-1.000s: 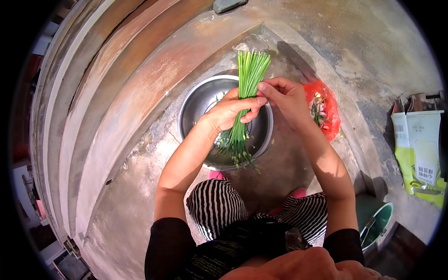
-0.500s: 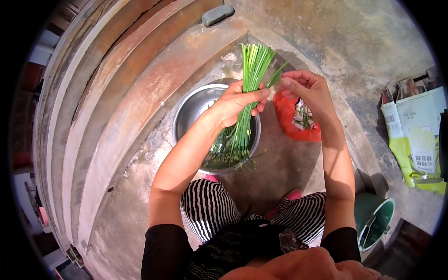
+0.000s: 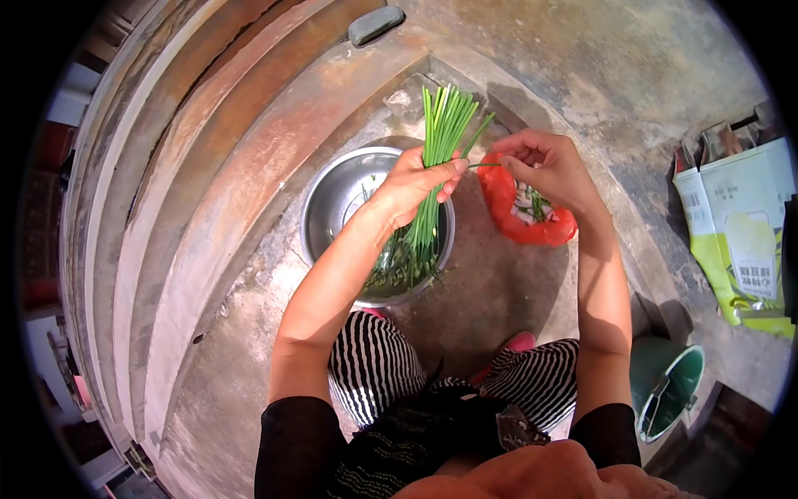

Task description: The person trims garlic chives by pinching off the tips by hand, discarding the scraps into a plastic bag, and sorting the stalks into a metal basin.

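Green stems bunched in my left hand, one thin stem drawn sideways toward my right.
My left hand (image 3: 422, 185) is closed around the green stems (image 3: 446, 129), thumb across them, holding them over the metal basin (image 3: 322, 195), cut tops upward and budded ends hanging down into it. My right hand (image 3: 544, 170) pinches the tip of the thin stem (image 3: 484, 165) between thumb and fingers, above the red bag (image 3: 499, 200), which sits just beside the basin.
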Demonstrator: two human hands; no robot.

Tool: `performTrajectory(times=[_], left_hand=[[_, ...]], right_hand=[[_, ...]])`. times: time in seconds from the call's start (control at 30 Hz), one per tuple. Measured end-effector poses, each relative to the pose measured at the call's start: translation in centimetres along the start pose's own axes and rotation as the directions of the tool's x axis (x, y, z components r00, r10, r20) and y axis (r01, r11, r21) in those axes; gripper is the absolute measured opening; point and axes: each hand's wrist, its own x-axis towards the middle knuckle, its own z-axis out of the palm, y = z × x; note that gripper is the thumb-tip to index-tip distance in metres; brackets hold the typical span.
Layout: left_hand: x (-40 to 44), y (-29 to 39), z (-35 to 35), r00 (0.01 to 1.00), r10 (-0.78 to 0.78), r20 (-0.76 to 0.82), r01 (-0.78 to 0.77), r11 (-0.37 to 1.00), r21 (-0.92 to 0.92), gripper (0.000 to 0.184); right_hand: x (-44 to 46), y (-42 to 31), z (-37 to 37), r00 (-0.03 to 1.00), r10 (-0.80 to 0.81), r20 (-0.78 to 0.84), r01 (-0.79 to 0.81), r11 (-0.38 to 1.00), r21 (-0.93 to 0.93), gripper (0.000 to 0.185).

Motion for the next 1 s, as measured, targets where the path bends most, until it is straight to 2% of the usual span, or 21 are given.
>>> performTrajectory(times=[0.03,0.07,0.13,0.27,0.37,0.43,0.47,0.53,0.6,0.67,0.8,0.87,0.9,0.97,1.0], left_hand=[[0.0,0.0,0.0,1.000,0.005,-0.024,-0.005,1.000,0.001,0.013],[0.0,-0.1,-0.1,0.999,0.010,-0.050,-0.009,1.000,0.001,0.013],[0.0,-0.1,-0.1,0.999,-0.005,-0.049,0.005,1.000,-0.005,0.011],[-0.1,-0.3,-0.1,0.996,-0.035,-0.082,0.031,0.998,-0.052,0.009],[-0.1,-0.5,-0.2,0.999,-0.013,-0.047,0.011,0.999,-0.047,0.009],[-0.2,-0.8,-0.7,0.999,-0.002,-0.046,0.000,0.999,-0.054,0.009],[-0.2,-0.8,-0.9,0.999,0.012,-0.045,-0.015,0.998,-0.056,0.010],[-0.4,-0.7,-0.9,0.999,0.026,-0.022,-0.027,0.999,-0.037,0.011],[-0.5,-0.6,-0.5,0.999,0.036,0.007,-0.036,0.999,-0.019,0.013],[-0.6,-0.6,0.1,1.000,0.024,-0.019,-0.024,0.999,0.031,0.013],[-0.5,-0.6,0.2,1.000,0.015,0.013,-0.016,0.997,0.074,0.014],[-0.6,-0.6,0.4,0.998,0.017,-0.063,-0.010,0.993,0.114,0.016],[-0.6,-0.7,0.4,0.998,0.017,-0.065,-0.010,0.993,0.114,0.016],[-0.3,-0.9,0.3,0.978,0.077,-0.193,-0.053,0.990,0.128,0.017],[-0.3,-0.9,0.2,0.978,0.077,-0.193,-0.052,0.990,0.128,0.017]], right_hand=[[-0.1,-0.2,0.1,0.995,-0.007,0.098,0.030,0.973,-0.227,0.013],[-0.1,0.0,0.3,0.995,-0.005,0.099,0.028,0.973,-0.227,0.013],[-0.1,0.5,1.0,0.976,-0.175,0.127,0.210,0.906,-0.367,0.012],[-0.3,0.2,2.1,0.974,-0.203,0.103,0.228,0.868,-0.441,0.011],[-0.2,0.2,2.3,0.988,-0.152,0.017,0.141,0.863,-0.485,0.009],[0.2,0.8,1.9,0.935,-0.165,-0.312,-0.031,0.841,-0.539,0.011],[0.3,0.7,1.3,0.935,-0.170,-0.312,-0.028,0.840,-0.543,0.011],[0.3,0.5,0.0,0.926,0.035,-0.377,-0.075,0.993,-0.093,0.014],[0.4,1.6,-0.1,0.934,0.030,-0.357,-0.079,0.989,-0.124,0.017],[0.5,2.9,0.3,0.951,-0.177,-0.253,0.138,0.976,-0.168,0.017],[0.0,0.2,1.4,0.950,-0.093,-0.299,0.072,0.994,-0.080,0.015],[-0.2,0.0,1.0,0.958,-0.130,-0.254,0.050,0.953,-0.300,0.016],[-0.2,0.1,0.9,0.959,-0.130,-0.253,0.050,0.953,-0.299,0.016],[-0.2,0.1,0.9,0.949,-0.199,-0.243,0.092,0.916,-0.390,0.013],[-0.2,0.0,1.0,0.949,-0.199,-0.244,0.092,0.916,-0.390,0.013]])
